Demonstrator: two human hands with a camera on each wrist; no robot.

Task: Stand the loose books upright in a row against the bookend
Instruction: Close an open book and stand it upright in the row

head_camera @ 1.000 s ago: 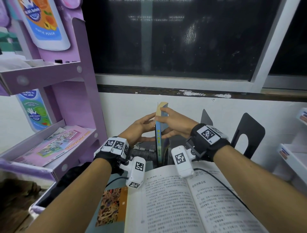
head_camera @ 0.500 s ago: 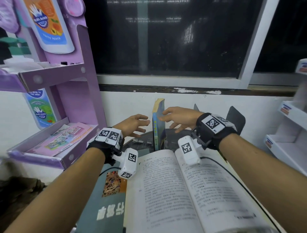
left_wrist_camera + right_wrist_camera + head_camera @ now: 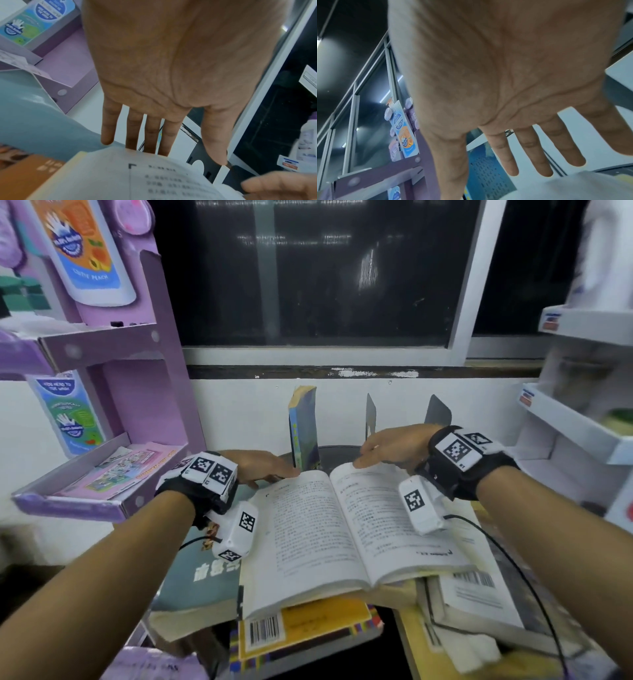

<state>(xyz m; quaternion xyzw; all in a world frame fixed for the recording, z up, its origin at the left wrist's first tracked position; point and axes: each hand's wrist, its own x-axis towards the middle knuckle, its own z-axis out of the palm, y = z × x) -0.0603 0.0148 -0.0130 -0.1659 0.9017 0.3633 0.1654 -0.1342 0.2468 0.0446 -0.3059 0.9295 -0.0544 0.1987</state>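
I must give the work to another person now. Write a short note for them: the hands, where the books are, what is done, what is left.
Left hand: open, fingers at the far left edge of the open book.
Right hand: open, over that book's far right corner.
Done: one blue book stands upright, alone, left of the two dark bookends.
Left: the open book and the flat ones under it, grey book and yellow book among them, need standing in the row.

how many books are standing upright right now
1: the blue book stands on end near the wall, left of the black bookends. The open book and those stacked under it lie flat; more may be hidden.
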